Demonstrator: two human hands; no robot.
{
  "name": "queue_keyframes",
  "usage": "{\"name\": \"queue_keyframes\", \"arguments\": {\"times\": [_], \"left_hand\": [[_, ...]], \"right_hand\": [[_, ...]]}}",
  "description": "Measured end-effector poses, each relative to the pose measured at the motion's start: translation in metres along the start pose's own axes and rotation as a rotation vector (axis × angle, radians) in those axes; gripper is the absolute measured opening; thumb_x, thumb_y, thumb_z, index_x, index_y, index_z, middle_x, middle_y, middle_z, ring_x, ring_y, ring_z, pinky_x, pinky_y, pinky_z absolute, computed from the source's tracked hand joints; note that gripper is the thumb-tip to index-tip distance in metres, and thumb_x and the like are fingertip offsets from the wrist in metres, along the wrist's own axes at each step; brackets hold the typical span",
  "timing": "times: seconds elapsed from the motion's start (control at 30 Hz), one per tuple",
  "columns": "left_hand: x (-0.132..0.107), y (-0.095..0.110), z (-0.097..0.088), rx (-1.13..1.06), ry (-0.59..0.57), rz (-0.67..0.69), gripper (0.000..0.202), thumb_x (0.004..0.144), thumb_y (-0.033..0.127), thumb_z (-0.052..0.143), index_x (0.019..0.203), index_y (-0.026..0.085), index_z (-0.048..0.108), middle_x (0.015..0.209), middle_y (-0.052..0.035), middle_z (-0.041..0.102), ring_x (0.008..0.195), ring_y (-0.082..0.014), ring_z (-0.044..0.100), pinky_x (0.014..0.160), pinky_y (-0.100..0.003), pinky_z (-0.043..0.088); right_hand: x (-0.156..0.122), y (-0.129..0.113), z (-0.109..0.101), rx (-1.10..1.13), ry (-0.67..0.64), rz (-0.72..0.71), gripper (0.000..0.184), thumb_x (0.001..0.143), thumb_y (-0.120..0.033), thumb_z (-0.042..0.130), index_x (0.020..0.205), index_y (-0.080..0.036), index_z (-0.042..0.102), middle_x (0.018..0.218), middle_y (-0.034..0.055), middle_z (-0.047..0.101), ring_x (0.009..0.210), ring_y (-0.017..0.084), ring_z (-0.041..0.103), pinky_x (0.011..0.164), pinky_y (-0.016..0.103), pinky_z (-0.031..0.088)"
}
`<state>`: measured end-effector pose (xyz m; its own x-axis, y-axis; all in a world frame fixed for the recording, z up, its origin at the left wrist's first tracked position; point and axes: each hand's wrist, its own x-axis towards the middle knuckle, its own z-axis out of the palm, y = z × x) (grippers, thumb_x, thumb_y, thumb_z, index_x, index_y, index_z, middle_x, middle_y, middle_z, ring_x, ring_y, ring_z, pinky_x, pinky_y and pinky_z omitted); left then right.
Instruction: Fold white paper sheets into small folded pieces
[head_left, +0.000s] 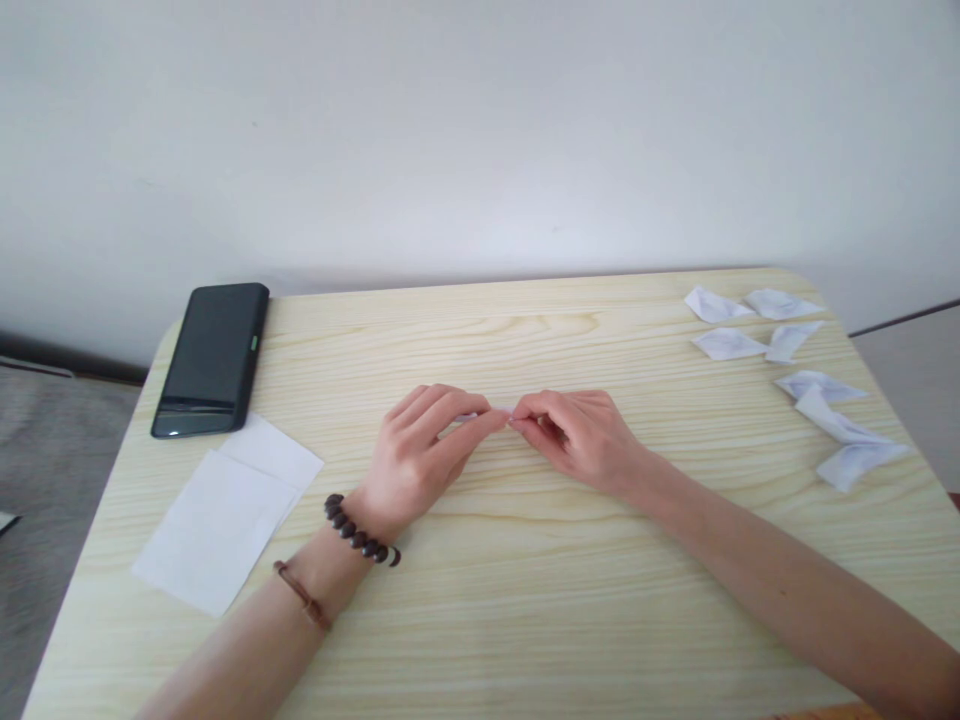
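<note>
Over the middle of the table, my left hand [431, 445] and my right hand [577, 435] meet at the fingertips. Both pinch a small piece of white paper [504, 409], mostly covered by the fingers, so its shape does not show. The left thumb and forefinger reach toward the right hand, with a bit of white visible between the left fingers. The right fingers are curled, with thumb and forefinger pressed together at the paper's other end. A dark bead bracelet and a thin brown band sit on my left wrist.
Several folded white paper pieces [727, 344] lie at the table's right side. On the left are flat white paper sheets [214, 530], partly overlapping, with a black phone [212, 355] touching or just above them. The wooden table [480, 620] backs against a white wall [480, 140].
</note>
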<state>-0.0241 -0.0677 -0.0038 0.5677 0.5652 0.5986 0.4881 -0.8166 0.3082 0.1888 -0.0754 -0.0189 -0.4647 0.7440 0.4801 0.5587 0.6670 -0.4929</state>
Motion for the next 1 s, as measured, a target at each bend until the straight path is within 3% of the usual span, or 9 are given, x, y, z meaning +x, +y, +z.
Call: {"name": "queue_keyframes", "arguments": {"times": [0.23, 0.37, 0.5, 0.87, 1.0], "left_hand": [[-0.0051, -0.0018, 0.0048, -0.063, -0.049, -0.054, 0.041, 0.085, -0.002, 0.053, 0.12, 0.019, 0.058, 0.106, -0.0072, 0.067, 0.098, -0.0156, 0.061, 0.083, -0.029, 0.053], [-0.0049, -0.0001, 0.0033, -0.074, -0.034, -0.068, 0.042, 0.085, -0.003, 0.051, 0.119, 0.02, 0.058, 0.105, -0.0063, 0.066, 0.096, -0.0149, 0.061, 0.081, -0.028, 0.054], [-0.0035, 0.0012, 0.0023, -0.078, 0.009, -0.084, 0.04, 0.084, -0.003, 0.053, 0.116, 0.02, 0.06, 0.102, -0.0056, 0.066, 0.092, -0.0146, 0.062, 0.079, -0.027, 0.054], [-0.0059, -0.0028, 0.003, -0.094, -0.008, -0.047, 0.04, 0.08, -0.007, 0.056, 0.114, 0.015, 0.061, 0.102, -0.0073, 0.067, 0.09, -0.0148, 0.06, 0.078, -0.027, 0.052], [-0.0033, -0.0027, 0.0046, -0.047, -0.01, -0.022, 0.033, 0.08, -0.001, 0.061, 0.109, 0.015, 0.062, 0.097, -0.0069, 0.069, 0.085, -0.0162, 0.061, 0.075, -0.03, 0.052]], "right_hand": [[0.0025, 0.0, -0.0009, -0.076, 0.048, -0.011, 0.004, 0.094, -0.019, 0.05, 0.094, -0.019, 0.053, 0.075, -0.0005, 0.07, 0.058, 0.009, 0.062, 0.058, 0.02, 0.043], [0.0017, 0.0016, 0.0002, -0.041, 0.093, -0.004, 0.002, 0.092, -0.02, 0.054, 0.094, -0.02, 0.054, 0.075, -0.001, 0.07, 0.059, 0.009, 0.062, 0.059, 0.02, 0.044], [0.0003, 0.0032, 0.0022, -0.014, 0.182, 0.041, 0.013, 0.089, -0.025, 0.061, 0.099, -0.021, 0.054, 0.078, -0.001, 0.071, 0.06, 0.008, 0.063, 0.058, 0.019, 0.046], [0.0024, 0.0033, -0.0017, 0.014, 0.146, -0.044, 0.009, 0.09, -0.015, 0.057, 0.096, -0.021, 0.061, 0.097, 0.0017, 0.075, 0.083, 0.01, 0.071, 0.071, 0.018, 0.052], [0.0018, 0.0028, -0.0015, 0.023, 0.133, -0.048, 0.01, 0.09, -0.015, 0.058, 0.098, -0.021, 0.061, 0.1, 0.0025, 0.075, 0.087, 0.011, 0.071, 0.075, 0.02, 0.054]]}}
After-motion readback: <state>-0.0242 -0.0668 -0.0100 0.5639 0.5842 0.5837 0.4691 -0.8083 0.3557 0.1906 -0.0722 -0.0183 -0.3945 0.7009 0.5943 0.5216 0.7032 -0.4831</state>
